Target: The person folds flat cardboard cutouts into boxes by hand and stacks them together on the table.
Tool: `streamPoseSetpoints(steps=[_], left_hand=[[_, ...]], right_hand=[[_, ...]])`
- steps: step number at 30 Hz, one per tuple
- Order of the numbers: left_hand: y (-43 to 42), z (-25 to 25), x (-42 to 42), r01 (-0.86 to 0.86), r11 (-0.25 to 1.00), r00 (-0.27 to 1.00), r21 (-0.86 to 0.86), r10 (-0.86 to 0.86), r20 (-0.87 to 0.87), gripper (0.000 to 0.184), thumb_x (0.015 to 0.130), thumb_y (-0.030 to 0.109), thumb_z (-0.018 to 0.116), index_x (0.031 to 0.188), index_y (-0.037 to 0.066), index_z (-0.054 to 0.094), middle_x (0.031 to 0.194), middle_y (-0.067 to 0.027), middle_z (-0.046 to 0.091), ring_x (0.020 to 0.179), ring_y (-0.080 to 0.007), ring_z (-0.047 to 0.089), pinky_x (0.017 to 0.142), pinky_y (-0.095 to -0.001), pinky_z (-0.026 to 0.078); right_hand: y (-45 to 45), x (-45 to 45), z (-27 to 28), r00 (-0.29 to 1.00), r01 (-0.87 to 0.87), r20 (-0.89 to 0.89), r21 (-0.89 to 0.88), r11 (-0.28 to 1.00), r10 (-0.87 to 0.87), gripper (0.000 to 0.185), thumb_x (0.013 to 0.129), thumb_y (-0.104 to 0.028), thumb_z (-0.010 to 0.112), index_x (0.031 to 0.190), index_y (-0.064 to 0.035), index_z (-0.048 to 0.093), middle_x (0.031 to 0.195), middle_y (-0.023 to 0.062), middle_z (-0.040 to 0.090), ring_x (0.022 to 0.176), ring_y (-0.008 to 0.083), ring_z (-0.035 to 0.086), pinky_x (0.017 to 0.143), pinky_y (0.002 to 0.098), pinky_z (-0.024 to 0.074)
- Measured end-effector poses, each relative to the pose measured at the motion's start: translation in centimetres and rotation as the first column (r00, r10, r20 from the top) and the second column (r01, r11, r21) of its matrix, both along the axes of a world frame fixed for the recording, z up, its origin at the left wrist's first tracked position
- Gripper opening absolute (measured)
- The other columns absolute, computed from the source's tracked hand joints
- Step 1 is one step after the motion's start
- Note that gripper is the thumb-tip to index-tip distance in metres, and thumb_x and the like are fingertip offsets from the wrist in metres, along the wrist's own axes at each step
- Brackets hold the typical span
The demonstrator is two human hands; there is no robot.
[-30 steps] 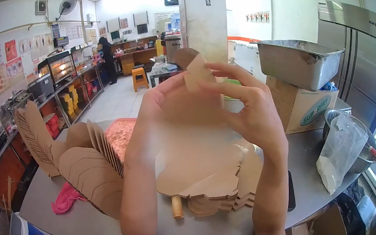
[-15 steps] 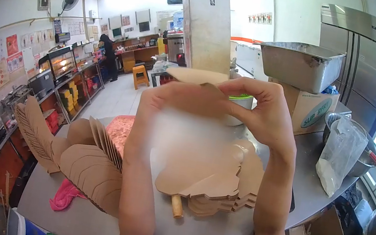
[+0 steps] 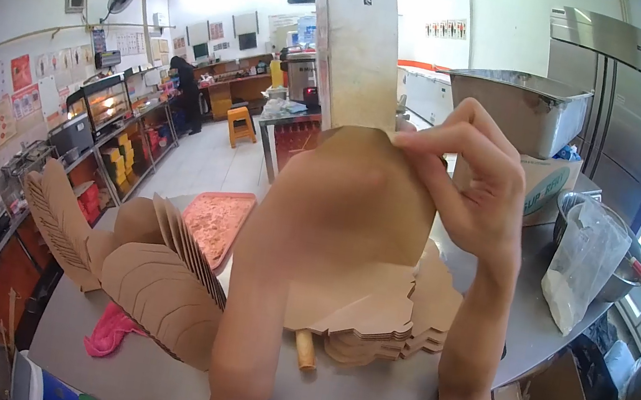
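A brown cardboard piece [image 3: 408, 206] is raised in front of me, partly blurred. My right hand [image 3: 470, 170] pinches its upper right corner between thumb and fingers. My left hand [image 3: 330, 193] is smeared and lies against the piece's left part; its fingers cannot be made out. Below, a stack of flat cardboard cutouts [image 3: 361, 313] rests on the metal table, with a wooden roller end [image 3: 305, 350] sticking out under its front edge. To the left stand folded cardboard pieces [image 3: 160, 296], nested in rows.
A pink tray [image 3: 219, 221] of minced food lies behind the folded pieces, a pink cloth [image 3: 110, 332] at front left. At right are a bag of white powder [image 3: 569, 284], a steel bowl [image 3: 626, 272] and a steel pan [image 3: 518, 106] on a box. A person [image 3: 184, 92] stands far left.
The cardboard piece has turned from nearly edge-on to show a broad face. My right hand has shifted slightly right, to its corner. The pink tray is more exposed.
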State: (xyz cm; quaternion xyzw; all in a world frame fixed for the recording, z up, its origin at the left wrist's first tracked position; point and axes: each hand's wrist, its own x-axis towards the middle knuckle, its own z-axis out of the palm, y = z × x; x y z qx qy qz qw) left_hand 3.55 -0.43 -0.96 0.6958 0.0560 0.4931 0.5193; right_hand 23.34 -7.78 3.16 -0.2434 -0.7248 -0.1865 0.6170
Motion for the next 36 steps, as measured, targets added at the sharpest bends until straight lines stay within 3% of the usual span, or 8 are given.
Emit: streamPoseSetpoints(steps=[6, 8, 12, 19, 24, 28, 34, 36], left_hand=[[-0.7, 1.2, -0.2, -0.017, 0.993, 0.973, 0.117, 0.044, -0.226, 0.039, 0.095, 0.015, 0.074, 0.129, 0.002, 0.063, 0.117, -0.0085, 0.072, 0.103, -0.0173, 0.072, 0.089, -0.0309, 0.059], [-1.3, 1.3, -0.2, 0.475, 0.806, 0.877, -0.354, -0.464, 0.122, 0.041, 0.096, 0.018, 0.073, 0.131, 0.000, 0.062, 0.118, -0.0096, 0.071, 0.105, -0.0178, 0.072, 0.090, -0.0307, 0.058], [-0.3, 0.4, -0.4, 0.511, 0.795, 0.859, -0.326, -0.488, 0.156, 0.042, 0.097, 0.021, 0.072, 0.132, -0.001, 0.061, 0.119, -0.0107, 0.071, 0.105, -0.0182, 0.072, 0.090, -0.0315, 0.059], [-1.0, 1.3, -0.4, 0.383, 0.859, 0.924, -0.340, -0.347, 0.163, 0.037, 0.098, 0.020, 0.070, 0.128, -0.001, 0.063, 0.122, -0.0115, 0.071, 0.104, -0.0178, 0.071, 0.088, -0.0318, 0.060], [-1.4, 1.9, -0.3, 0.369, 0.892, 0.923, -0.261, -0.320, 0.214, 0.025, 0.097, 0.018, 0.073, 0.116, 0.002, 0.068, 0.118, -0.0080, 0.072, 0.099, -0.0142, 0.071, 0.083, -0.0273, 0.059], [-0.1, 1.1, 0.1, 0.111, 0.989, 0.983, -0.094, -0.095, 0.160, 0.035, 0.096, 0.019, 0.074, 0.124, 0.000, 0.064, 0.112, -0.0109, 0.073, 0.099, -0.0168, 0.072, 0.086, -0.0306, 0.059], [0.6, 0.7, 0.9, -0.262, 0.951, 0.964, 0.167, 0.250, 0.091, 0.016, 0.095, 0.012, 0.076, 0.102, 0.004, 0.063, 0.097, -0.0026, 0.071, 0.086, -0.0062, 0.064, 0.074, -0.0228, 0.052], [-0.5, 0.8, 1.5, -0.326, 0.918, 0.945, 0.224, 0.313, 0.093, 0.016, 0.096, 0.011, 0.075, 0.098, 0.004, 0.061, 0.093, -0.0008, 0.070, 0.085, -0.0042, 0.062, 0.072, -0.0216, 0.050]], right_hand=[[-2.0, 1.3, -0.2, 0.973, -0.036, 0.227, -0.051, 0.998, 0.047, 0.040, 0.073, 0.013, 0.064, 0.098, -0.0120, 0.083, 0.096, 0.0083, 0.065, 0.075, 0.0155, 0.066, 0.068, 0.0279, 0.0537], [-2.2, 1.5, -0.2, 0.972, -0.024, 0.230, -0.057, 0.998, 0.036, 0.038, 0.072, 0.012, 0.065, 0.096, -0.0111, 0.083, 0.098, 0.0093, 0.065, 0.074, 0.0149, 0.066, 0.067, 0.0278, 0.0536], [-1.4, 1.7, -0.1, 0.963, -0.022, 0.270, 0.028, 0.999, 0.014, 0.030, 0.068, 0.010, 0.066, 0.090, -0.0063, 0.080, 0.102, 0.0115, 0.064, 0.071, 0.0145, 0.068, 0.063, 0.0278, 0.0533], [-0.5, 1.1, -0.3, 0.963, -0.151, 0.220, -0.047, 0.987, 0.158, 0.021, 0.071, 0.005, 0.062, 0.084, -0.0012, 0.076, 0.097, 0.0123, 0.067, 0.068, 0.0190, 0.070, 0.065, 0.0272, 0.0557], [-0.2, 0.5, -0.7, 0.972, -0.074, 0.219, -0.035, 0.997, 0.080, 0.021, 0.073, 0.000, 0.061, 0.088, 0.0023, 0.076, 0.086, 0.0163, 0.075, 0.086, 0.0289, 0.077, 0.082, 0.0335, 0.0616], [-0.4, 0.9, -0.9, 0.982, -0.019, 0.184, -0.127, 0.992, 0.043, 0.018, 0.076, -0.004, 0.067, 0.091, 0.0020, 0.076, 0.085, 0.0183, 0.076, 0.101, 0.0361, 0.075, 0.101, 0.0391, 0.0564], [-1.7, 1.0, -0.1, 0.952, 0.177, 0.296, -0.301, 0.937, -0.084, 0.074, 0.070, -0.021, 0.089, 0.136, -0.0076, 0.060, 0.111, 0.0173, 0.071, 0.109, 0.0369, 0.069, 0.106, 0.0469, 0.0499], [-0.7, 0.4, -0.8, 0.934, 0.262, 0.300, -0.201, 0.944, -0.196, 0.099, 0.062, -0.015, 0.092, 0.148, -0.0138, 0.042, 0.133, 0.0180, 0.054, 0.118, 0.0383, 0.061, 0.102, 0.0465, 0.0504]])
